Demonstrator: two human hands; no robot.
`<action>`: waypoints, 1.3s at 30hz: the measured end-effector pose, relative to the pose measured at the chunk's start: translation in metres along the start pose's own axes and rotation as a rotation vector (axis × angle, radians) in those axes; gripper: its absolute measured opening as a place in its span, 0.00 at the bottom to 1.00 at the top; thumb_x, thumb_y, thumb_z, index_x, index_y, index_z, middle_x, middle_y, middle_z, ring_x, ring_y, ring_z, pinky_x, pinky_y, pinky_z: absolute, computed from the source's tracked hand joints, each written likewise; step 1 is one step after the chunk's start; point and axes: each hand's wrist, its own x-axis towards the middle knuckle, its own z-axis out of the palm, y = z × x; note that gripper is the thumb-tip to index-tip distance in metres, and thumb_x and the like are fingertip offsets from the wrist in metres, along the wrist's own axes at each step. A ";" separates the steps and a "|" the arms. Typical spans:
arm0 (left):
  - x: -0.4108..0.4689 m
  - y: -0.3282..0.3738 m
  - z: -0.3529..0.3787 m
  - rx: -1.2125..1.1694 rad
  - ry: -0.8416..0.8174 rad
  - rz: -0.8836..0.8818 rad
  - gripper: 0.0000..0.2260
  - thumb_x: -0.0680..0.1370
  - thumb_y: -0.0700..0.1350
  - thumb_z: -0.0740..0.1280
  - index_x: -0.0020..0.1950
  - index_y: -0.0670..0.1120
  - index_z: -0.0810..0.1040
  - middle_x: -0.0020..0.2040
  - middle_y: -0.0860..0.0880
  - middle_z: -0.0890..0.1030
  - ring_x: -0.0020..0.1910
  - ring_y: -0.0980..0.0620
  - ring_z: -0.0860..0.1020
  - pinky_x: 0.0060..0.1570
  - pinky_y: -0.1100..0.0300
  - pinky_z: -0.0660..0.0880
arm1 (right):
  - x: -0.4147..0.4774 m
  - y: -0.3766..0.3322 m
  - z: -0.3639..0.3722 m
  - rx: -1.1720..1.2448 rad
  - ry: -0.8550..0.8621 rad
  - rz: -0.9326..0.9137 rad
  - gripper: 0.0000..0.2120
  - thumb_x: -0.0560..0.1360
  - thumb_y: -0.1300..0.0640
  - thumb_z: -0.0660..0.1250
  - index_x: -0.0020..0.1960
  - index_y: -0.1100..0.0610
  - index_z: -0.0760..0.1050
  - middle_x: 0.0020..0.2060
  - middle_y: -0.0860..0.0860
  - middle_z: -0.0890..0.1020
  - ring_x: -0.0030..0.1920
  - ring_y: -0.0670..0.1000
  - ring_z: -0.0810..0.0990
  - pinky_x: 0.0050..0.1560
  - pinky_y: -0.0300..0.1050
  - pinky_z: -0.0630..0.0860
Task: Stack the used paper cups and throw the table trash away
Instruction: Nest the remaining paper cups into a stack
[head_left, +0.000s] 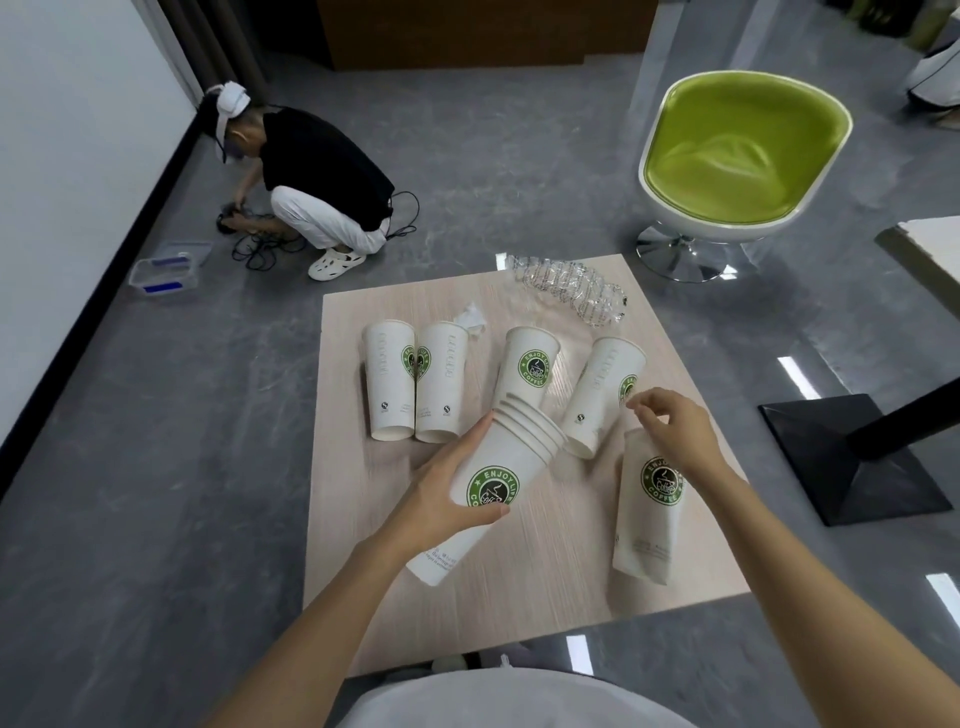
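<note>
Table (545, 597) of pale wood, seen from its near edge. The left hand (441, 493) grasps the stack of cups (519, 457) around its middle, thumb on the near side and fingers on the far-left side. The stack is tilted, its long axis running from the near-left up toward the far-right; its base points toward the near edge and its layered rims toward the far edge. An innermost cup (527, 364) stands well out of those rims, mouth toward the far edge. The right hand (675, 436) hovers with curled fingers, thumb and forefinger close together, over the far end of a flattened cup (649, 525); whether it grips anything cannot be told. The flattened cup lies along the right edge, long axis near to far. Between the stack and the right hand lies a single cup (600, 389), base toward the near-left and mouth toward the far-right. By the left edge, two loose cups (439, 384) lie side by side and touching, parallel, mouths toward the far edge. A paper scrap (471, 316) sits just beyond them; a crushed plastic bottle (566, 288) lies at the far edge. Off the table: a green chair (737, 156) and a crouching person (322, 182).
</note>
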 end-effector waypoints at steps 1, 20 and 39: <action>0.002 0.000 0.002 -0.003 -0.002 0.004 0.44 0.67 0.49 0.79 0.75 0.67 0.58 0.70 0.62 0.69 0.67 0.60 0.71 0.66 0.51 0.73 | 0.002 0.006 -0.002 -0.035 -0.018 0.011 0.07 0.77 0.61 0.63 0.50 0.56 0.80 0.46 0.49 0.80 0.46 0.48 0.76 0.44 0.39 0.66; 0.006 0.000 0.012 -0.016 0.056 -0.006 0.44 0.68 0.47 0.79 0.76 0.66 0.58 0.68 0.58 0.71 0.62 0.60 0.75 0.62 0.54 0.76 | 0.022 0.010 -0.027 0.093 -0.309 0.007 0.12 0.76 0.64 0.64 0.38 0.51 0.80 0.35 0.45 0.81 0.38 0.46 0.77 0.42 0.37 0.72; -0.008 -0.002 0.007 -0.052 0.044 -0.045 0.43 0.69 0.47 0.79 0.74 0.70 0.58 0.67 0.55 0.73 0.59 0.56 0.78 0.57 0.55 0.79 | 0.053 -0.069 -0.060 0.637 0.169 -0.235 0.09 0.77 0.67 0.62 0.43 0.57 0.78 0.35 0.37 0.83 0.39 0.37 0.78 0.44 0.36 0.74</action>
